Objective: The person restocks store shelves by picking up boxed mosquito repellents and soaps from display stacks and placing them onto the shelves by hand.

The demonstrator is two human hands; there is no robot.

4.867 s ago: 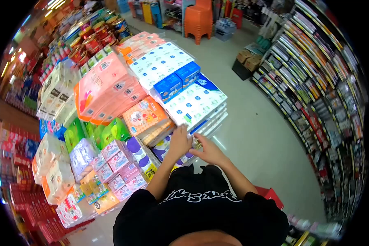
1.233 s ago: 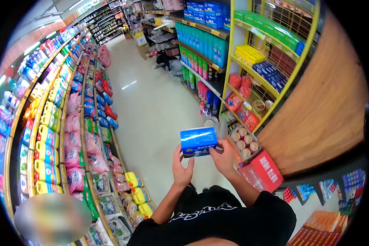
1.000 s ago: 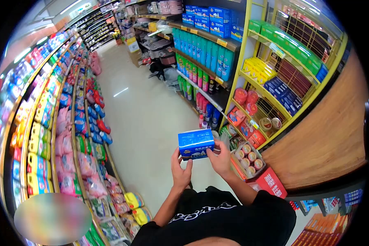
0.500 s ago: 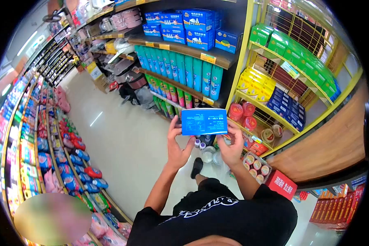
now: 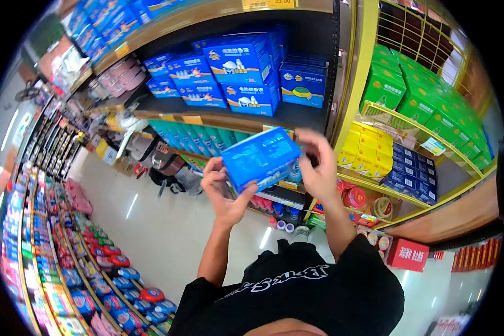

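A blue box (image 5: 260, 157) is tilted in front of my chest, its lower left corner between the thumb and fingers of my left hand (image 5: 227, 196). My right hand (image 5: 319, 164) is at the box's right end with thumb and fingers curled and apart, slightly blurred; whether it touches the box is unclear. Behind the box, a wooden shelf (image 5: 207, 116) bears similar blue boxes (image 5: 246, 61) in stacks, with flatter dark blue boxes (image 5: 303, 81) at its right end.
Teal cans (image 5: 185, 136) stand on the shelf below. At the right, a yellow wire rack (image 5: 350, 73) holds green boxes (image 5: 431, 103), yellow boxes (image 5: 366, 150) and navy boxes (image 5: 411, 172). A red box (image 5: 408, 254) sits lower right. Bottles line shelves (image 5: 103, 263) along the left aisle.
The view has turned and come nearer to the shelf of blue boxes. The held box has tilted, and my right hand's fingers have loosened from its right end.
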